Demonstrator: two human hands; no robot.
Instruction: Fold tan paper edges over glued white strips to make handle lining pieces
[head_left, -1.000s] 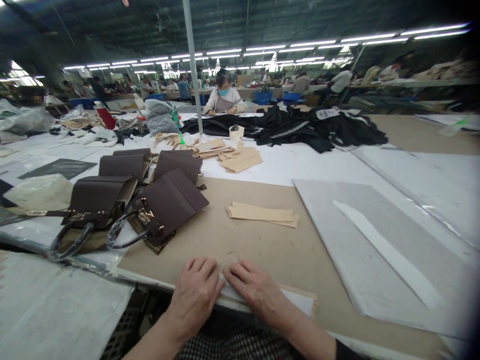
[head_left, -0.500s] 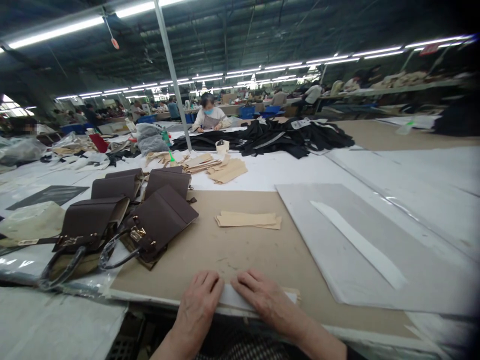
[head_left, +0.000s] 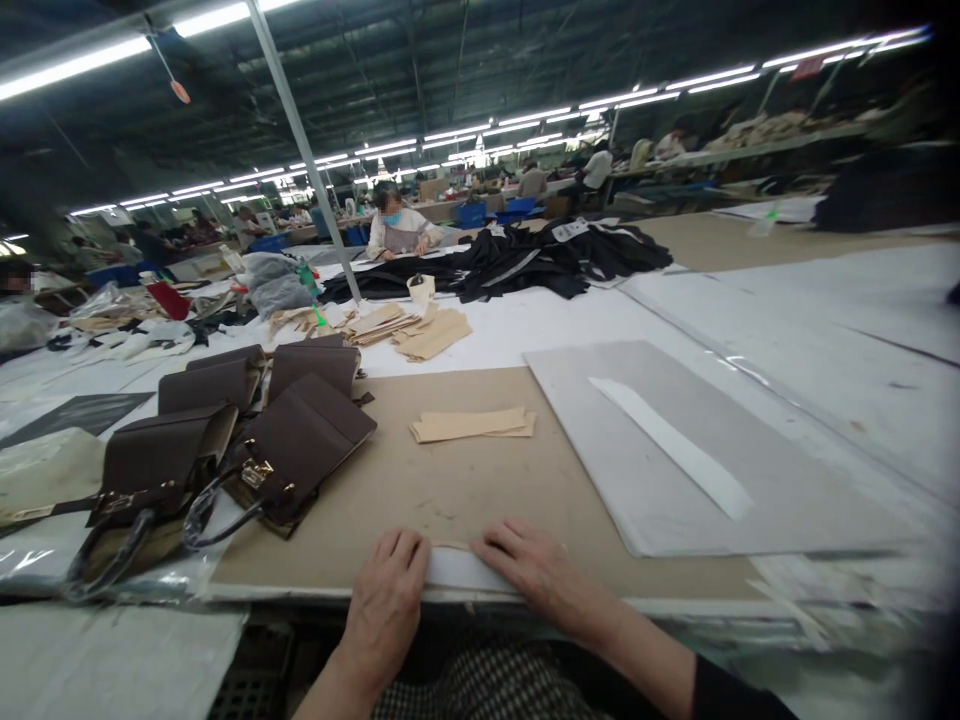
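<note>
At the front edge of the tan board, a white strip lies lengthwise, with a thin tan edge showing behind it. My left hand presses on its left end, fingers curled and held together. On its right part rests my right hand, fingers bent and close together, hiding that end. Between the two hands the middle of the strip shows. Farther in on the board lie a few overlapping tan strips, touched by neither hand.
Dark brown handbags crowd the left side. A grey sheet on the right carries a long white strip. Behind are stacked tan pieces, a black fabric heap, a metal pole and a seated co-worker.
The view has shifted, so the table's things sit farther left and slightly higher. Both hands stay on the white strip, with a little more of it showing between them.
</note>
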